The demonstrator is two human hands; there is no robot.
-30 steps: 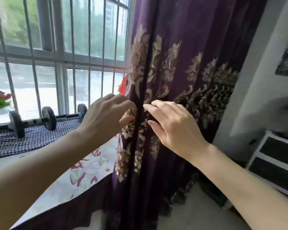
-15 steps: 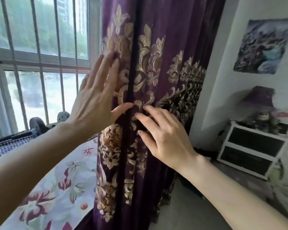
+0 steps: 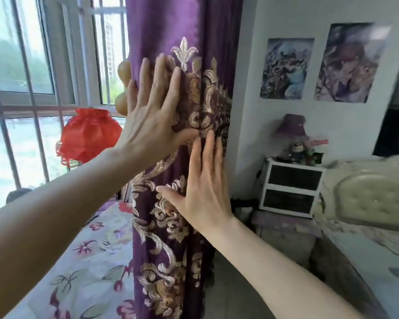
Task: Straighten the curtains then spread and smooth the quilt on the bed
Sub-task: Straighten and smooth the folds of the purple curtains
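A purple curtain with gold embroidery hangs gathered in folds beside the window, in the middle of the view. My left hand lies flat on its upper embroidered part, fingers spread and pointing up. Lower and slightly to the right, my right hand presses flat on the folds, fingers up and thumb out to the left. Neither hand grips the cloth. The bed with a cream padded headboard shows blurred at the right edge.
A barred window fills the left, with a red lantern and a tan gourd by it. A floral cloth covers the sill below. A white nightstand carrying a purple lamp stands against the wall under two posters.
Both hands slid upward along the curtain and flattened out; the left went from a pinch to an open palm. My view turned right, bringing the nightstand, posters and bed in.
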